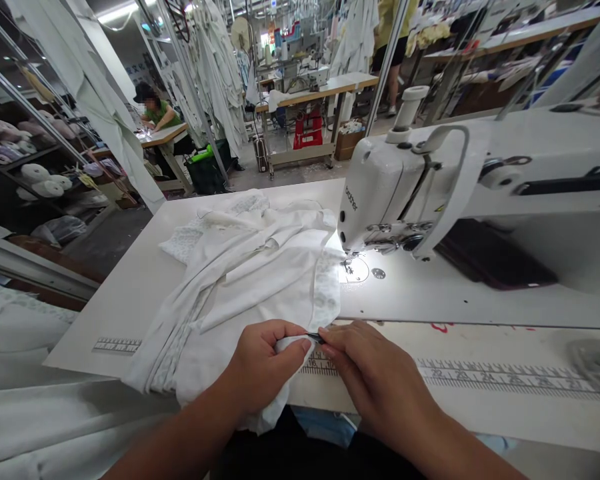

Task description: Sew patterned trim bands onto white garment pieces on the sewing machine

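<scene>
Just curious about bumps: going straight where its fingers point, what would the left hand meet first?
Probably the slim, dark item pinched by the bare right hand, then that hand itself; exact depth is unclear.

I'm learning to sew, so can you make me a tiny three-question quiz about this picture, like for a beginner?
1. True or false: the left hand holds white cloth.
2. Pick one: the small object at the right hand is A) yellow, B) dark, C) red.
3. Fill in: the letters on the sewing machine spell ____.

Key: 1. true; 2. B; 3. brother
</scene>
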### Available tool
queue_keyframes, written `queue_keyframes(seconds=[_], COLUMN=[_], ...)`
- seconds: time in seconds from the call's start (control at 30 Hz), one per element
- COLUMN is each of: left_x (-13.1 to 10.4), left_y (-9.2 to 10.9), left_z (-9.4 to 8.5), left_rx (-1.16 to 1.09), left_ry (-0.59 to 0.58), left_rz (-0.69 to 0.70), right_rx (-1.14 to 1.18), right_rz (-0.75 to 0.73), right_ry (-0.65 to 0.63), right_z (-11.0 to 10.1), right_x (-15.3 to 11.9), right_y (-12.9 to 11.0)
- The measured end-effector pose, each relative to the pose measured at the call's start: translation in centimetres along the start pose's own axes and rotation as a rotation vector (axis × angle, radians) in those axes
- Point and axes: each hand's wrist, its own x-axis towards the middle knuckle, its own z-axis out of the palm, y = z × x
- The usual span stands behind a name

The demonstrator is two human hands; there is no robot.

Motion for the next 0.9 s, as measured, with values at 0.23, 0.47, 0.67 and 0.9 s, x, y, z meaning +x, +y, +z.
queue_keyframes(seconds=[0.23,0.47,0.67,0.9], left_x=[0.1,-0.2,-0.8,-0.9], left_y=[0.2,0.2,-1.0,-1.4], left_z=[0.2,-1.1,-2.9,-2.3], left_rx=[0.026,0.048,-0.094,-0.168], left_ry=[0.023,0.025,0.085,0.123], left_rz=[-0.033,-0.029,-0.045,-0.086], right_rx=[0.392,0.659,0.711,0.706], right_rz=[0.417,0.563,0.650,0.613], right_ry=[0.028,-0.047,-0.017,0.012], right_z=[-0.5,-1.0,-0.7,-0.6], right_x=[0.8,2.3,2.1,2.0], right_y=[0.1,-0.2,0.8,0.3])
